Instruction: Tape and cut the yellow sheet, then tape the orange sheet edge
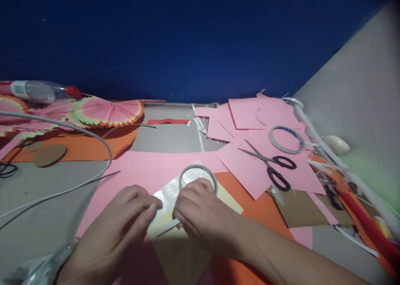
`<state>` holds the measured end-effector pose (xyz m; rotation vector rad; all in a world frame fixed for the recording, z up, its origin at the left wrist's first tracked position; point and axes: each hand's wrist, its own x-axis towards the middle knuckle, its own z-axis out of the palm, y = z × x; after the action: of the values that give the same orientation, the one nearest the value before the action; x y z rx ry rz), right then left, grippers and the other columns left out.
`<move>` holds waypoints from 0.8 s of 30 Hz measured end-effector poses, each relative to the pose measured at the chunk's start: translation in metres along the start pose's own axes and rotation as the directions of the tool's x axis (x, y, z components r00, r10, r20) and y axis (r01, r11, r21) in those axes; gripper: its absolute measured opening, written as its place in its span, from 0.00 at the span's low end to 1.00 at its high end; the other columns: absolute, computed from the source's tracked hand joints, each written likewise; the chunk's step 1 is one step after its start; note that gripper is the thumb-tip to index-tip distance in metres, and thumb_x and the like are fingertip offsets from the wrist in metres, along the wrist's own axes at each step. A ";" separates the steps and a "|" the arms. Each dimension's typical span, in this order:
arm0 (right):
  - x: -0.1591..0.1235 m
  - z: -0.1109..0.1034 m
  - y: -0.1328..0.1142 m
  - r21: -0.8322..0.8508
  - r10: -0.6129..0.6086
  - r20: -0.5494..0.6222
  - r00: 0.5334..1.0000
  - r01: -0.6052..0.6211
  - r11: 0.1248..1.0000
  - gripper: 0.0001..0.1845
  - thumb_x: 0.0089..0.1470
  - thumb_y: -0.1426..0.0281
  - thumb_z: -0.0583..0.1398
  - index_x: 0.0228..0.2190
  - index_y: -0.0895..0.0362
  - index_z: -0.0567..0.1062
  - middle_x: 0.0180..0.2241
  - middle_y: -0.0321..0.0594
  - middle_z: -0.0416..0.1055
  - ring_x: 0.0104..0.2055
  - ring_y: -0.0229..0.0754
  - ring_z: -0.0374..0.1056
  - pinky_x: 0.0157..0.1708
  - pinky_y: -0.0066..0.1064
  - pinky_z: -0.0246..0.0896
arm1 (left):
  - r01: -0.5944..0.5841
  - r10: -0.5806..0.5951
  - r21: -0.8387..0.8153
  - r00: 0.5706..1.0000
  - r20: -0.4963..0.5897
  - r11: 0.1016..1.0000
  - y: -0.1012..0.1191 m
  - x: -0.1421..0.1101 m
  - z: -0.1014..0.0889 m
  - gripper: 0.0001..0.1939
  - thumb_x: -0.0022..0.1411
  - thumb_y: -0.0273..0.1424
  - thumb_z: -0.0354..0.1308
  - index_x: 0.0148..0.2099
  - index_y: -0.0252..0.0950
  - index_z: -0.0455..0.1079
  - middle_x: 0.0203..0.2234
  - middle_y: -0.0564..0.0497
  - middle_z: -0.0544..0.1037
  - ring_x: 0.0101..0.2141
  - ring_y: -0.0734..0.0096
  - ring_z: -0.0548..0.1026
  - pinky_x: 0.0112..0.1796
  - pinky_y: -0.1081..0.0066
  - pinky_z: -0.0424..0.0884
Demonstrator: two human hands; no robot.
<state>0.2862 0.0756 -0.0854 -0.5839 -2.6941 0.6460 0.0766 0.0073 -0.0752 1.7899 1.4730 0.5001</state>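
Note:
My left hand [131, 218] is closed, thumb and forefinger pinched at the left edge of a shiny whitish piece [167, 195] lying on yellow paper [184, 256]. What sits between those fingertips is too small to make out. My right hand [200, 214] is closed over the same paper, with a narrow white strip [167, 227] coming out from beneath its curled fingers. A roll of tape [212, 177] lies just behind the right fingers, which cover its front part. The yellow paper rests on pink [131, 168] and orange paper [256, 210].
Black-handled scissors [271, 168] lie partly open on pink sheets [250, 114] at right, beside another tape roll [286, 139]. Folded paper fans [109, 110], a bottle [46, 91] and a cardboard disc [50, 155] are at left. A grey cable [78, 128] curves across the left side.

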 end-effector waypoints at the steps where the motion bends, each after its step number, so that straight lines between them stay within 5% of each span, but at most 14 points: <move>1: 0.000 -0.001 0.000 -0.025 -0.020 0.022 1.000 0.020 0.999 0.05 0.54 0.77 0.51 0.31 0.59 0.66 0.31 0.38 0.61 0.38 0.40 0.52 0.42 0.34 0.42 | -0.028 0.029 -0.007 0.998 0.053 1.000 0.000 0.001 0.001 0.10 0.66 0.34 0.44 0.45 0.43 0.65 0.36 0.55 0.68 0.39 0.77 0.67 0.40 0.77 0.65; 6: 0.000 0.000 0.000 -0.133 -0.067 0.055 0.996 0.074 0.988 0.03 0.54 0.75 0.52 0.32 0.60 0.66 0.32 0.39 0.61 0.36 0.40 0.52 0.40 0.35 0.43 | -0.077 0.086 -0.087 0.990 0.112 0.993 0.002 0.005 0.014 0.09 0.63 0.27 0.47 0.32 0.38 0.66 0.30 0.54 0.68 0.33 0.76 0.66 0.32 0.79 0.65; 12: 0.002 -0.001 -0.002 -0.158 -0.086 0.104 0.991 0.102 0.982 0.03 0.54 0.75 0.52 0.31 0.60 0.66 0.32 0.40 0.62 0.36 0.40 0.51 0.41 0.35 0.43 | -0.209 0.206 0.055 0.976 0.066 0.976 0.002 0.010 0.016 0.13 0.63 0.25 0.43 0.26 0.34 0.62 0.26 0.52 0.68 0.28 0.76 0.64 0.27 0.77 0.62; 20: 0.001 -0.003 -0.002 -0.129 -0.086 0.128 0.988 0.103 0.986 0.05 0.55 0.75 0.51 0.32 0.60 0.66 0.33 0.41 0.62 0.36 0.40 0.51 0.42 0.36 0.42 | -0.190 0.172 0.131 0.976 0.137 0.973 -0.005 0.005 0.013 0.12 0.63 0.26 0.44 0.28 0.34 0.62 0.27 0.52 0.68 0.29 0.75 0.63 0.29 0.75 0.61; 24: 0.002 -0.004 -0.002 -0.116 -0.067 0.123 0.990 0.081 0.990 0.05 0.55 0.75 0.51 0.32 0.60 0.67 0.33 0.41 0.62 0.36 0.40 0.51 0.41 0.35 0.43 | -0.108 0.108 0.009 0.993 0.043 0.994 -0.003 0.002 0.005 0.10 0.65 0.29 0.44 0.32 0.36 0.63 0.30 0.52 0.68 0.32 0.76 0.66 0.33 0.77 0.64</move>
<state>0.2857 0.0760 -0.0807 -0.4857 -2.8672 0.5165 0.0786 0.0083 -0.0813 1.8853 1.3578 0.5050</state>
